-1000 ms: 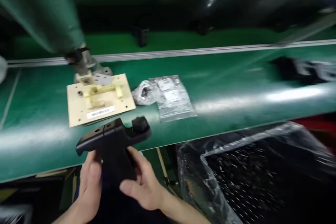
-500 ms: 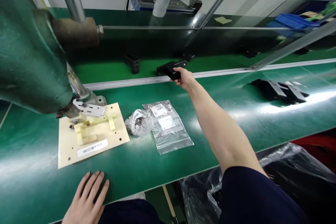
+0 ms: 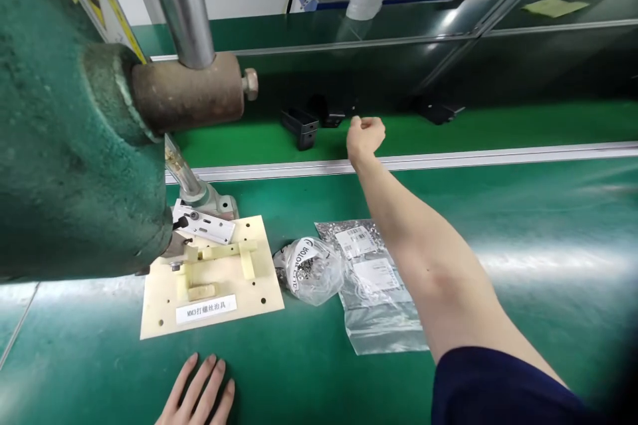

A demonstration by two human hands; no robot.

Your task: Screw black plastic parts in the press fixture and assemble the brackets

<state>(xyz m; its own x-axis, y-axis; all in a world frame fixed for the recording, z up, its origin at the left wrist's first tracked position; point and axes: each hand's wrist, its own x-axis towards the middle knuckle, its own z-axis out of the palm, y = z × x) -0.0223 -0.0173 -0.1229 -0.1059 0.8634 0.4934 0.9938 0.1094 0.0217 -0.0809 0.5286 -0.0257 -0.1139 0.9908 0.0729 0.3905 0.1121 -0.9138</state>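
Observation:
My right hand (image 3: 366, 136) reaches over the metal rail onto the bright green strip, its fingers curled in. Whether anything is pinched there is hidden. Just left of the fingertips is a black bracket-like part (image 3: 329, 114), partly lost against the dark panel. Another black part (image 3: 300, 127), like a channel, lies further left. Flat on the near bench rests my left hand (image 3: 199, 395), fingers spread and holding nothing. In front of it lies a cream fixture plate (image 3: 269, 302) with yellowish blocks and a printed label (image 3: 206, 309).
A large green machine head (image 3: 74, 179) and steel column (image 3: 182, 6) fill the left. Beside the plate sit an open plastic bag of small metal pieces (image 3: 312, 272) and a flat labelled zip bag (image 3: 379, 305). A black part (image 3: 438, 111) lies right along the strip.
My right hand has gone further over the rail; the black bracket it gripped no longer shows clearly in it. The view has shifted left and closer. My left hand stays flat.

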